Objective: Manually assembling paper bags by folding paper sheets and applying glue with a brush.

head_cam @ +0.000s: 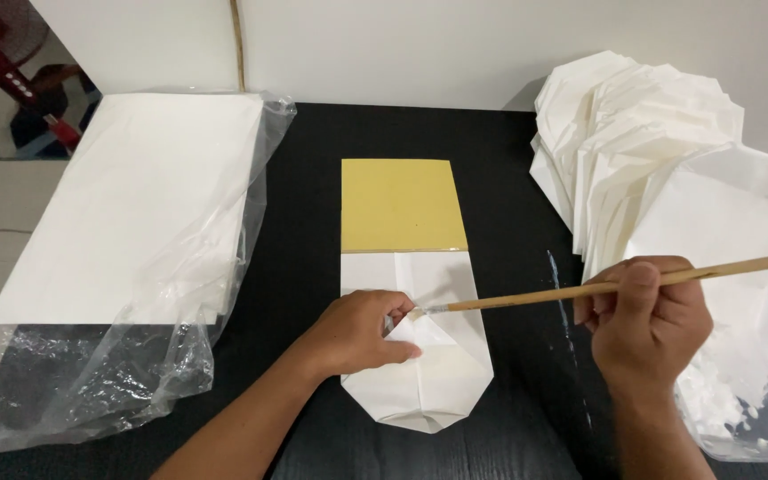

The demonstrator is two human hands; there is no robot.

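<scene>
Palm-down, left hand (pixel 362 333) pins the folded paper bag (pixel 420 356); right hand (pixel 646 320) grips a brush (pixel 597 286).

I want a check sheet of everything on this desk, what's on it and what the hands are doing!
Surface: black table, white streaks right of the middle.
Job's things: folded white paper with a yellow card lying at its top end; wooden brush, tip at the fold; clear tray of white paste at the right.
Clutter: stack of white sheets on a plastic bag, left; pile of folded white papers, right.
Fingers: left hand presses the fold; right hand grips the brush.
Cables: nothing seen.
Surroundings: white wall; red fan stand, far left.
</scene>
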